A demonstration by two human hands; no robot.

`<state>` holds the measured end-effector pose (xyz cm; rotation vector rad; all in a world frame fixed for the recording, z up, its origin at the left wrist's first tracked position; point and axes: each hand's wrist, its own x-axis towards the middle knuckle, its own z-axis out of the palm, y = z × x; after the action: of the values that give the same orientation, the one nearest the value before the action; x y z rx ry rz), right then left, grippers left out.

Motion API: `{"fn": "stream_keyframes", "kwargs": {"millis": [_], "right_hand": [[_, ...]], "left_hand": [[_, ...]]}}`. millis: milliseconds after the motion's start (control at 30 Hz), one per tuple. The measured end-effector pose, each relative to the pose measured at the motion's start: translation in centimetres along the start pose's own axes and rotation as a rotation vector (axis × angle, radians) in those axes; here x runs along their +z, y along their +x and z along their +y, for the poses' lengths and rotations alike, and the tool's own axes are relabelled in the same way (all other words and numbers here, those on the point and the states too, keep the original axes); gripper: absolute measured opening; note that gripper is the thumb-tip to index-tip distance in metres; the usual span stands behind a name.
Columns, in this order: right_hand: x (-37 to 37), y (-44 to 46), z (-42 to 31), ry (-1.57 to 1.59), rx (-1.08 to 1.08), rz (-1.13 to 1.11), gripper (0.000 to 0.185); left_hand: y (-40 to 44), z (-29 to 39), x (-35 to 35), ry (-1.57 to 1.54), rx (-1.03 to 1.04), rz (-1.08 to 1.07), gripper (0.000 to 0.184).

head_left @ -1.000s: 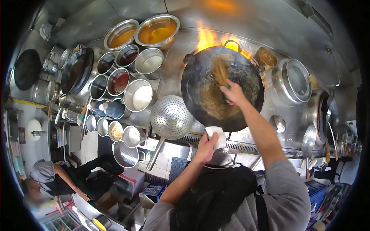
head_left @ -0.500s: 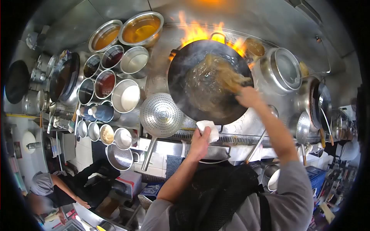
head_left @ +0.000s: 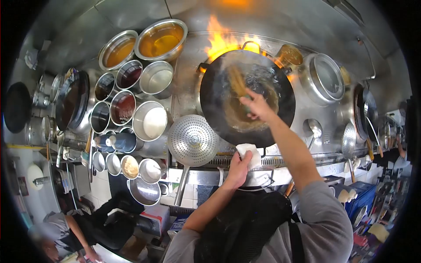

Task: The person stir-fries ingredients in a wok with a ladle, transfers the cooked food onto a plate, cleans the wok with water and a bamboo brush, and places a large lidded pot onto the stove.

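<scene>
A large black wok [head_left: 212,96] sits over the burner, with murky steaming water swirling in it. My right hand [head_left: 256,106] reaches over the wok with its fingers wrapped round a bamboo wok brush [head_left: 237,82]. The bristle end of the brush points away from me, toward the upper left of the wok's inside. My left hand [head_left: 239,172] is closed on a folded white cloth [head_left: 251,154] at the wok's near rim. Whether the cloth is around a wok handle is hidden.
Tall flames [head_left: 219,41] rise behind the wok. To its left lies a perforated strainer [head_left: 193,141], beside several metal pots of sauces and a bowl of amber liquid [head_left: 161,41]. A ladle [head_left: 313,127] and a lidded pot [head_left: 326,79] stand right. Another person [head_left: 74,232] is at lower left.
My right hand has swept the brush from the wok's right side to its upper left middle. The whole view has shifted slightly; my left hand stays at the near rim with the cloth.
</scene>
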<state>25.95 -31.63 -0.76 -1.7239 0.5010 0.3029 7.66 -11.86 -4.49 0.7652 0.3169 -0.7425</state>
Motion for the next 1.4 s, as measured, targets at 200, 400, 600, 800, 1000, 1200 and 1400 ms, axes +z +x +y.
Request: {"fn": "stream_keyframes", "kwargs": {"millis": [200, 400, 600, 800, 1000, 1200, 1400], "right_hand": [[-2.2, -8.1, 2.1, -0.194, 0.074, -0.272, 0.079], [-19.5, -16.5, 0.1, -0.632, 0.374, -0.090, 0.068], [-17.6, -24.5, 11.3, -0.063, -0.098, 0.484, 0.075], [-5.8, -36.2, 27.6, -0.042, 0.049, 0.697, 0.088], [-10.1, -41.3, 17.1, 0.112, 0.147, 0.445, 0.081], [-9.5, -32.3, 9.4, 0.591, -0.034, 0.196, 0.084], [-9.0, -22.2, 4.6, 0.843, -0.010, -0.104, 0.070]], "left_hand": [[0.2, 1.0, 0.6, 0.016, -0.073, 0.049, 0.034], [2.3, 1.2, 0.1, 0.033, -0.150, 0.051, 0.038], [4.2, -0.4, 0.3, 0.224, 0.011, 0.122, 0.024], [3.2, -1.4, 0.9, 0.280, 0.178, 0.068, 0.015], [0.9, -3.7, 2.3, 0.366, 0.302, 0.133, 0.017], [-0.4, -6.9, 4.6, 0.618, 0.463, 0.166, 0.042], [-1.8, -9.4, 10.1, 0.942, 0.856, 0.404, 0.054]]}}
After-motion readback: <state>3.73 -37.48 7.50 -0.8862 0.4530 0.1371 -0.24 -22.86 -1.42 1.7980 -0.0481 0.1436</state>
